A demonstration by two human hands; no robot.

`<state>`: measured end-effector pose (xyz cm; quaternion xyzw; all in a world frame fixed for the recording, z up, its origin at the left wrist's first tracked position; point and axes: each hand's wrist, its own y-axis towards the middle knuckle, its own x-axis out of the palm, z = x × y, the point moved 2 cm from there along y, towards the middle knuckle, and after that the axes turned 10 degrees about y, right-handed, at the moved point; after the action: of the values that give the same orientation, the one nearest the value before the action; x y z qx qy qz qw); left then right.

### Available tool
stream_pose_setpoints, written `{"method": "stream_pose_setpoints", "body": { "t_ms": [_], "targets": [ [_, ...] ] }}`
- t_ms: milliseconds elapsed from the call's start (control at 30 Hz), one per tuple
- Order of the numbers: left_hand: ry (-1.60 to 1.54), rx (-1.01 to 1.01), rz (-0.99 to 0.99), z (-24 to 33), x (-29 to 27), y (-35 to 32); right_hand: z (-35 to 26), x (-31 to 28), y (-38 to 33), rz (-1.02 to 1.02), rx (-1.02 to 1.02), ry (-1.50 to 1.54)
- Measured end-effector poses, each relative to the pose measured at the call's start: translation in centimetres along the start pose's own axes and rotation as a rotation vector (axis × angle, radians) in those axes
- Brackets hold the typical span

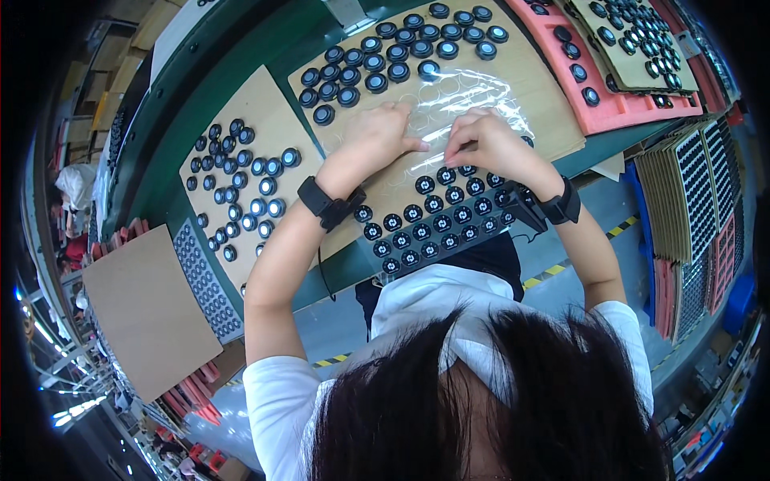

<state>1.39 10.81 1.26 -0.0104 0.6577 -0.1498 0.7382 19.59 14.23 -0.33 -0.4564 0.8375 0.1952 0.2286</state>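
Observation:
A clear, glossy plastic sheet point(481, 90) marked with round outlines lies on the brown cardboard in front of me. My left hand point(377, 138) rests at the sheet's left side, fingers stretched out and thumb apart, holding nothing I can see. Over the sheet's near right part, my right hand point(491, 146) is closed in a pinch; whatever is between the fingertips is too small or transparent to make out. Just below that hand are rows of round black parts with white marks point(455, 195), partly on a grey tray point(437, 258). Round black parts with pale centres point(398, 72) stand beyond the sheet.
At left, another cardboard sheet point(265, 96) bears more round black parts. A pink foam tray point(609, 120) with a loaded cardboard sheet stands at the far right. Stacked trays point(682, 184) are beside the green table, and a plain cardboard panel point(144, 305) lies lower left.

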Motion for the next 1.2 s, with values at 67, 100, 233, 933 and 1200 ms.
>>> {"method": "stream_pose_setpoints", "body": {
  "t_ms": [67,100,233,933,1200],
  "targets": [
    [0.018,-0.019,-0.023,0.2,-0.2,0.2,-0.4,0.0,0.0,0.008,0.018,-0.042],
    [0.014,-0.016,-0.025,0.1,0.1,0.5,-0.6,-0.1,0.0,-0.023,0.007,-0.026],
    [-0.014,0.029,0.024,0.1,-0.2,0.5,-1.3,-1.2,-0.7,-0.180,0.009,0.540],
    [-0.021,0.003,0.015,-0.4,0.8,0.2,-0.1,-0.3,-2.4,0.163,0.233,0.438],
    [-0.026,-0.002,0.053,-0.3,0.9,0.0,-0.2,-0.5,-1.9,0.150,0.112,0.244]
  ]
}}
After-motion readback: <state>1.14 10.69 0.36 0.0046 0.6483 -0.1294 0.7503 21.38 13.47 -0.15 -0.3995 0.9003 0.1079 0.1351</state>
